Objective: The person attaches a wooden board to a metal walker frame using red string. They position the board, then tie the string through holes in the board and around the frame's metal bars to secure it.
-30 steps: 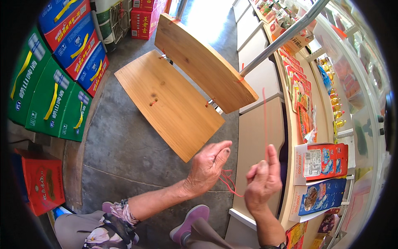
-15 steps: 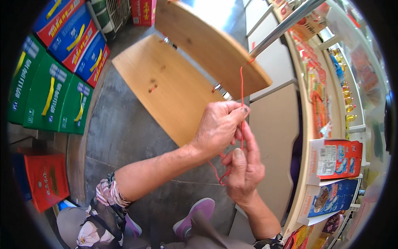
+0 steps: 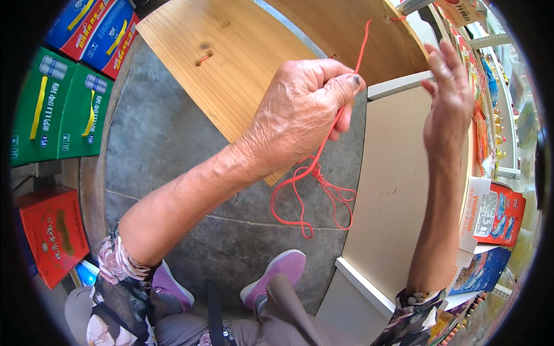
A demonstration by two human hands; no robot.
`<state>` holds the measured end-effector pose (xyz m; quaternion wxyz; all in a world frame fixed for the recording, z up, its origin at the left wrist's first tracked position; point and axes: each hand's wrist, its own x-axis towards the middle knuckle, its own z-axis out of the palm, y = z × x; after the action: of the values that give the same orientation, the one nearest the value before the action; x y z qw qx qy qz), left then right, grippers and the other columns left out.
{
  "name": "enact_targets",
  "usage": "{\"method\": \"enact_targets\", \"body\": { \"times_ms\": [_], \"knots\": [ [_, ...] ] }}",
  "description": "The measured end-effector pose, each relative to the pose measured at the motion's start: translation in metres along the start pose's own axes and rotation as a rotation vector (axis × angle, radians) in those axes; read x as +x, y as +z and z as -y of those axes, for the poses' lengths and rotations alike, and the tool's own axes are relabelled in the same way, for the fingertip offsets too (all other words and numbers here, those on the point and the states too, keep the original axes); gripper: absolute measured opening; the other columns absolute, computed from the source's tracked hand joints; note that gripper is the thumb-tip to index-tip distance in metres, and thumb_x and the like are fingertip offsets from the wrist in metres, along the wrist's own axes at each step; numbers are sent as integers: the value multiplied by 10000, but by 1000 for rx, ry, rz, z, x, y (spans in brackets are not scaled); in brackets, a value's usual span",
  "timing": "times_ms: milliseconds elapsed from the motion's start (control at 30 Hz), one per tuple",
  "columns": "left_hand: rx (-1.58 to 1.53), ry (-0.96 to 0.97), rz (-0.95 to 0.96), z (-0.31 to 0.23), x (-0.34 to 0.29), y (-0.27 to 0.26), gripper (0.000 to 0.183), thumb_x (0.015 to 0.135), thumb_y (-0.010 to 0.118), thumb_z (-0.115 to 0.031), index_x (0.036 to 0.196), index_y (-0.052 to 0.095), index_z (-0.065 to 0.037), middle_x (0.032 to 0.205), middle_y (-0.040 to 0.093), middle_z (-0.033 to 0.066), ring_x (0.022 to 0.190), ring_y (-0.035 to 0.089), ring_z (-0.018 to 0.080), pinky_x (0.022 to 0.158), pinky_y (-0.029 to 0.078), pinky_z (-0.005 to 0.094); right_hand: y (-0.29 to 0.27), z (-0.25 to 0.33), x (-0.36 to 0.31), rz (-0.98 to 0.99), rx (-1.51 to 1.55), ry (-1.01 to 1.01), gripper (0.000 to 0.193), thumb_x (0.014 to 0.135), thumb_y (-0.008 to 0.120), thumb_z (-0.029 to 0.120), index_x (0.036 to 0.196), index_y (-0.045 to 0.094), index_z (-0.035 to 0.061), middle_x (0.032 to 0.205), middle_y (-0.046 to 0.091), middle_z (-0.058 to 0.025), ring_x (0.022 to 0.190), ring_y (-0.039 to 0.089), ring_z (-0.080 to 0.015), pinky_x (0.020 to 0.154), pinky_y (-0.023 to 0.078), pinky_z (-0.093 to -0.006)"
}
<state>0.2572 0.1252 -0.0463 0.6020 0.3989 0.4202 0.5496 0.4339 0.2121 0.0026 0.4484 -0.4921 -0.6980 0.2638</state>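
My left hand (image 3: 306, 106) is closed in a pinch on a thin red cord (image 3: 288, 181). One end of the cord sticks up past the thumb, and the rest hangs below in loose loops. Up at the right, my right hand (image 3: 447, 106) is away from the cord, its fingers stretched out with nothing in them. Beyond my left hand lies a wooden board (image 3: 193, 63) with a short bit of red cord through a hole. A second wooden board (image 3: 352, 37) stands tilted beside it, with red cord tied near its corner by a metal bar (image 3: 412, 6).
Green cartons (image 3: 69, 109) and blue-and-red cartons (image 3: 109, 34) are stacked at the left, above a red box (image 3: 55, 233). A beige cabinet (image 3: 392, 179) and shelves of packaged goods (image 3: 502, 216) line the right. Grey floor (image 3: 173, 155) lies between.
My right hand has let go of the cord and moved up and right. My left hand has risen, still pinching the cord, whose loops now hang free. The view has shifted.
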Motion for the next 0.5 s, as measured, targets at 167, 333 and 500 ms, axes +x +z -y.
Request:
{"method": "enact_targets", "body": {
  "times_ms": [167, 333, 500],
  "knots": [
    [30, 7, 98, 5, 4, -2, 257, 951, 512, -224, 998, 625, 3, 573, 508, -18, 486, 463, 45, 449, 394, 184, 8, -5, 48, 269, 302, 40, 536, 932, 480, 381, 1313, 436, 8, 1245, 559, -107, 1190, 478, -176, 1014, 331, -338],
    [6, -8, 87, 10, 5, 0, 252, 958, 499, -219, 1014, 623, -7, 583, 504, -18, 499, 461, 39, 456, 402, 183, 10, -3, 59, 563, 552, 253, 539, 946, 436, 375, 1349, 402, 18, 1317, 493, -136, 1225, 452, -221, 1019, 346, -330],
    [-170, -46, 41, 7, -6, 0, 258, 960, 492, -242, 1026, 609, -22, 577, 460, -32, 505, 425, 39, 467, 383, 200, 19, -10, 45, 345, 817, 270, 532, 947, 389, 300, 1355, 364, -40, 1372, 433, -147, 1266, 414, -229, 1064, 298, -356]
  ]
}}
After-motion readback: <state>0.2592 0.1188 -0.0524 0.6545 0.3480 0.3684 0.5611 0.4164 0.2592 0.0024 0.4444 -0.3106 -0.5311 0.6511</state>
